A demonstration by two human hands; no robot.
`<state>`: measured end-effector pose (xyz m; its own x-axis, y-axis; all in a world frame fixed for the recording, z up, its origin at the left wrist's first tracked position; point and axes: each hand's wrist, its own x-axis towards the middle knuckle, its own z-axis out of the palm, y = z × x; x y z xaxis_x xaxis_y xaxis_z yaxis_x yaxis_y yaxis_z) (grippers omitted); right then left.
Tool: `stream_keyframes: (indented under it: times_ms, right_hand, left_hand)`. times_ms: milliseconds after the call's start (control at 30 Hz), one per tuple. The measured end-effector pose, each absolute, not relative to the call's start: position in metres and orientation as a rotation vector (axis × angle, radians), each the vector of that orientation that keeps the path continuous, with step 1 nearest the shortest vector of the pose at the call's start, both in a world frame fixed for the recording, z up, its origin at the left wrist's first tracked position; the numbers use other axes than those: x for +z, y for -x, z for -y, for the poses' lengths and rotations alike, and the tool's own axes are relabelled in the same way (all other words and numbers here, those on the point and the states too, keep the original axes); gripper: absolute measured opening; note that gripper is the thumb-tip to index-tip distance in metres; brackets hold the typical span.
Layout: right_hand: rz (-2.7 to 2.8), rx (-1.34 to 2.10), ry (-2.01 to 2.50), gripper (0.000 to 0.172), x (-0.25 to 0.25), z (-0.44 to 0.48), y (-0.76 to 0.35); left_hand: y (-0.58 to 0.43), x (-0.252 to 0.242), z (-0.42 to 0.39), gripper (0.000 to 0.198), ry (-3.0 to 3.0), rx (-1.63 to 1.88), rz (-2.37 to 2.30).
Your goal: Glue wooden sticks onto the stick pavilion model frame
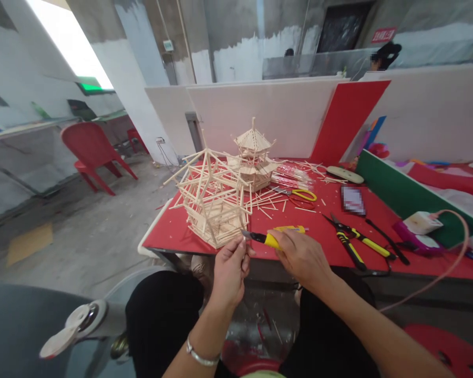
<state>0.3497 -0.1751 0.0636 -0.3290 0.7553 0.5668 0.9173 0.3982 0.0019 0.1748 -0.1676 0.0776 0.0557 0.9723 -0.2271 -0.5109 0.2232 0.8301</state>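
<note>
My left hand [232, 265] is closed in a pinch near the table's front edge. A small pale piece [244, 239] shows at its fingertips; the fingers hide most of it. My right hand [302, 257] grips the yellow handle of a utility knife [273, 241], its dark blade pointing left, close to the left fingertips. Just beyond the left hand stands an open framework of pale wooden sticks [208, 194] with a many-sided base. Behind it is a tiered stick pavilion [254, 142] with a pointed roof. A yellow tube [294, 229] lies behind the right hand.
On the red table [165, 233] lie loose sticks [266, 202], yellow-handled scissors [305, 195], pruning shears [352, 244] and clear stick packets [294, 176]. A green board [413, 194] and a corded white device [422, 222] are at the right. A red chair [94, 149] stands left.
</note>
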Motion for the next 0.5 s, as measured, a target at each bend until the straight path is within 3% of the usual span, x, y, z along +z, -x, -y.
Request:
stream_keyframes:
  times_ms: [200, 500]
  right_hand:
    - [2.232, -0.651, 1.408, 0.025, 0.071, 0.174, -0.345]
    - [2.248, -0.627, 1.362, 0.024, 0.076, 0.188, -0.351]
  left_hand:
    - [-0.174, 0.086, 0.181, 0.031, -0.721, 1.304, -0.953]
    - [-0.173, 0.093, 0.193, 0.028, -0.750, 1.323, -0.943]
